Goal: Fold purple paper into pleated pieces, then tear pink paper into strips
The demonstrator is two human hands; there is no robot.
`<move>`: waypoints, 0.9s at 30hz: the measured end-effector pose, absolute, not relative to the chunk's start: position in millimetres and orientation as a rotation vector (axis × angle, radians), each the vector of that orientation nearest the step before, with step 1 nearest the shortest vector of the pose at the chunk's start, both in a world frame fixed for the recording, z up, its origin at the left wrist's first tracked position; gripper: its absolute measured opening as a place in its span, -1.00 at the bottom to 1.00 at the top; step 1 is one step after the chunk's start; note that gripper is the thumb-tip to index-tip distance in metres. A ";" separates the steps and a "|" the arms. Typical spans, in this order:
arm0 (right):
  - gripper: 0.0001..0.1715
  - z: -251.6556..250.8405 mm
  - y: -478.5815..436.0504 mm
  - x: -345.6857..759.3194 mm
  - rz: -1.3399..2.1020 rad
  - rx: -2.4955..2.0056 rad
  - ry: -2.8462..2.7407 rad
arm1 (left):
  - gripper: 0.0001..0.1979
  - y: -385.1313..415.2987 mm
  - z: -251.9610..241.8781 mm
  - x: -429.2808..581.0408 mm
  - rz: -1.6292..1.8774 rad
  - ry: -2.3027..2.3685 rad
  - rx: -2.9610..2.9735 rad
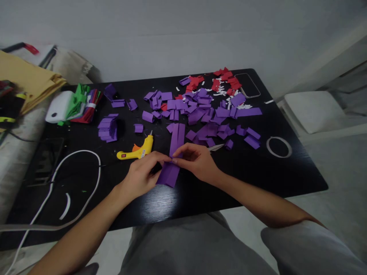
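Black glossy desk (258, 168) set against a plain white wall (172, 34), littered with cut paper.
A long creased purple strip (177, 141) is pinched at mid-length near the desk's front edge; left hand (143, 173) and right hand (197, 160) are both clamped on it, fingertips almost meeting, forearms angled in from below. Matte folded purple pieces (200, 110) and red scraps (223, 78) are spread toward the back edge. A yellow glue gun (137, 151) is seen just left of the strip.

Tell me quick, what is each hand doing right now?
Left hand: fingers closed, pinching the purple paper strip.
Right hand: fingers closed, pinching the same purple paper strip.
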State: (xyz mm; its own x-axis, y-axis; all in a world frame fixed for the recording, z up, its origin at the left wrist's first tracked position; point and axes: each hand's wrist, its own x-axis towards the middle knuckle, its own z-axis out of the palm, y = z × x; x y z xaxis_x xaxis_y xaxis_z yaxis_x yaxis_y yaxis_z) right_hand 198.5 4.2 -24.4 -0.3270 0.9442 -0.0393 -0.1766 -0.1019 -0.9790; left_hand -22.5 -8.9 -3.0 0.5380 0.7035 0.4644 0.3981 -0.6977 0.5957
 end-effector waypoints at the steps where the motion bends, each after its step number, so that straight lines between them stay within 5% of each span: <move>1: -0.63 -24.0 3.8 198.6 1.587 -0.944 -1.263 | -0.77 -8.8 -2.6 -22.4 0.980 0.898 2.357; 21: -0.82 -17.9 2.5 200.5 1.526 -0.936 -1.316 | -0.83 -8.9 2.9 -21.1 0.969 0.875 2.326; 27: -0.74 -21.6 3.1 200.0 1.543 -0.948 -1.315 | -0.79 -9.4 2.5 -21.7 0.955 0.896 2.317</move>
